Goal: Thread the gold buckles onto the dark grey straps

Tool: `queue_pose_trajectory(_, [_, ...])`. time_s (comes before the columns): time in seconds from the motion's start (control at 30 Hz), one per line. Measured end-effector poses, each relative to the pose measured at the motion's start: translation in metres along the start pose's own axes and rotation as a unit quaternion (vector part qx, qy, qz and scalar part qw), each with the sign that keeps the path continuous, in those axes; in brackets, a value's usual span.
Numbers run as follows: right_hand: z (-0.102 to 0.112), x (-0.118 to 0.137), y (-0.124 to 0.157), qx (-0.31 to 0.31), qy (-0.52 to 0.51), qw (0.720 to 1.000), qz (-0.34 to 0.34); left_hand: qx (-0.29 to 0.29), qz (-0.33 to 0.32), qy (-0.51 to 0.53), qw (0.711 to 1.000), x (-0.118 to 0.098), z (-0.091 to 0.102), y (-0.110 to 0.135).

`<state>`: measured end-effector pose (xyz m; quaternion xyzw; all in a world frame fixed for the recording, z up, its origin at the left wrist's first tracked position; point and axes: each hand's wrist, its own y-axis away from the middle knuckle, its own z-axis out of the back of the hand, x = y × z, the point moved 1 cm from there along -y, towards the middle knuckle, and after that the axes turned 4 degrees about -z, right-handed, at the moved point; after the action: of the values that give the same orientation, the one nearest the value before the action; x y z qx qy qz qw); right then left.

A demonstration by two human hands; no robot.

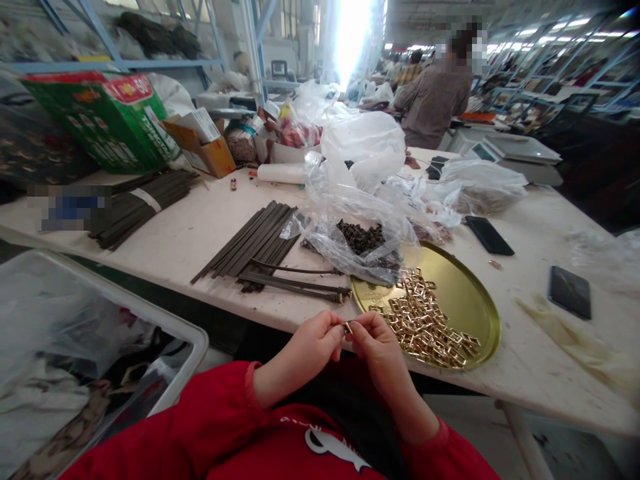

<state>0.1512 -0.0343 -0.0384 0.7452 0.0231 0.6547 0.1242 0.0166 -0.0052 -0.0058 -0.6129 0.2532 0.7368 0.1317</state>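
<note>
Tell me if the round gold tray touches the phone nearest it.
Apart: the head view shows a strip of tabletop between the gold tray and that phone.

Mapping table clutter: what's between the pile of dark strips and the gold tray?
Head view: a clear plastic bag of small dark pieces, overlapping the tray; a few strips with gold-coloured ends lie in front.

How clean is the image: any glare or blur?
Head view: white glare burns out the top centre; head view: the yellowish sheet at right is smeared; head view: pixelation partly hides a co-worker; head view: left hand and right hand fairly sharp, but the small piece between them is unclear.
</note>
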Motion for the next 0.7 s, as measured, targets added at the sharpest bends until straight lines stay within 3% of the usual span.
queue_pose_trajectory(0.1, [0.001, 0.004, 0.003, -0.043, 0.134, 0.984, 0.108, -0.018, -0.002, -0.015, 1.0, 0.007, -0.001, -0.003])
queue_pose_trajectory(0.2, [0.005, 0.004, 0.004, -0.043, 0.198, 0.966, 0.16, -0.025, -0.004, -0.022, 0.999, 0.01, -0.003, -0.006])
queue_pose_trajectory(0.37, [0.009, -0.003, 0.0, -0.049, 0.245, 0.955, 0.158, -0.035, -0.014, -0.024, 0.999, 0.013, -0.004, -0.009])
queue_pose_trajectory(0.53, [0.002, -0.007, -0.002, -0.099, 0.323, 0.918, 0.208, -0.038, -0.014, -0.044, 0.998, 0.016, -0.003, -0.01])
queue_pose_trajectory(0.7, [-0.003, -0.002, -0.004, -0.063, 0.281, 0.942, 0.172, -0.042, -0.01, -0.045, 0.998, 0.014, -0.001, -0.012])
